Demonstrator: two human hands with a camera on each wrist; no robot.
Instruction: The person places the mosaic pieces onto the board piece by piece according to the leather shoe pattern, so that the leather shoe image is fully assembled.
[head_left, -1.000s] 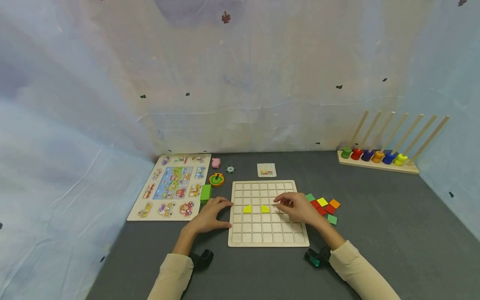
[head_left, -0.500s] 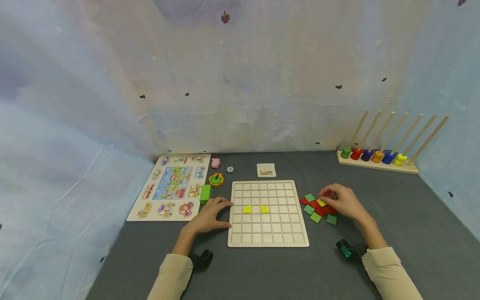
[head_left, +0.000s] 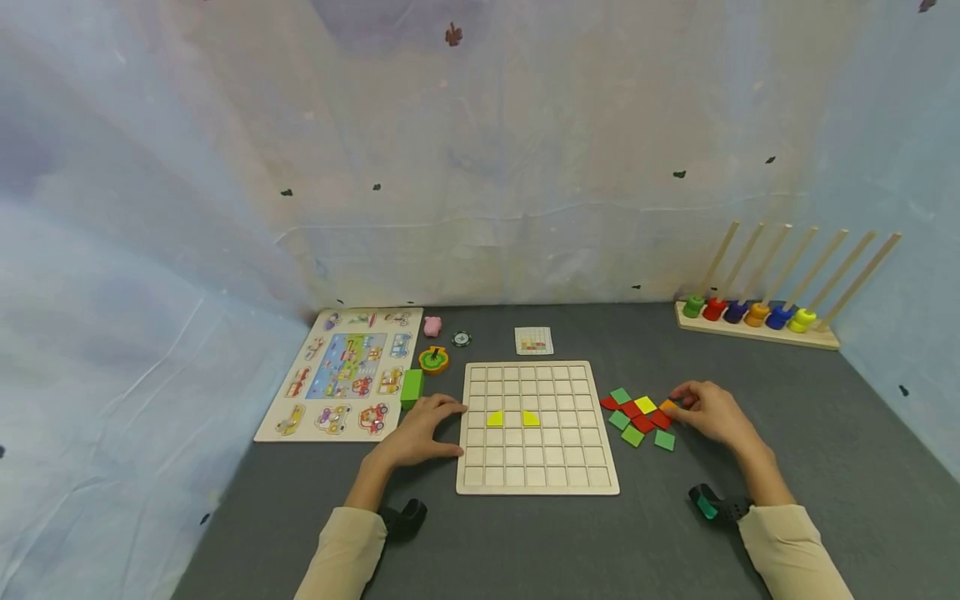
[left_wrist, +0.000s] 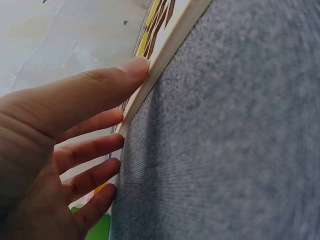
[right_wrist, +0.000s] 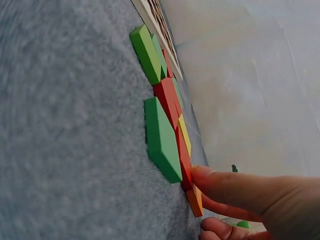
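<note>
A pale wooden grid board point(head_left: 532, 475) lies flat, two yellow quarter-round pieces point(head_left: 495, 418) in its cells. At its left edge is my left hand point(head_left: 412, 433), fingers spread and fairly straight. In the left wrist view the thumb point(left_wrist: 134, 66) touches the board's rim. Right of the board lies a cluster of square tiles: green point(head_left: 664, 440), red point(head_left: 642, 424), yellow point(head_left: 645, 405) and orange point(head_left: 667, 407). My right hand point(head_left: 712, 412) is at its right end, pinching the orange tile point(right_wrist: 195, 201) between thumb and index finger, beside a red tile.
Behind the board lies a small pattern card point(head_left: 533, 340). To the left are a picture puzzle board point(head_left: 300, 400), a green block point(head_left: 412, 388), a tree piece point(head_left: 433, 360), a pink pig point(head_left: 432, 326) and a round chip point(head_left: 461, 338). A peg stand with colored rings point(head_left: 757, 327) stands back right.
My right hand has moved from over the board rightward to the tile cluster, then slightly further right and down to the orange tile. My left hand has stayed at the board's edge.
</note>
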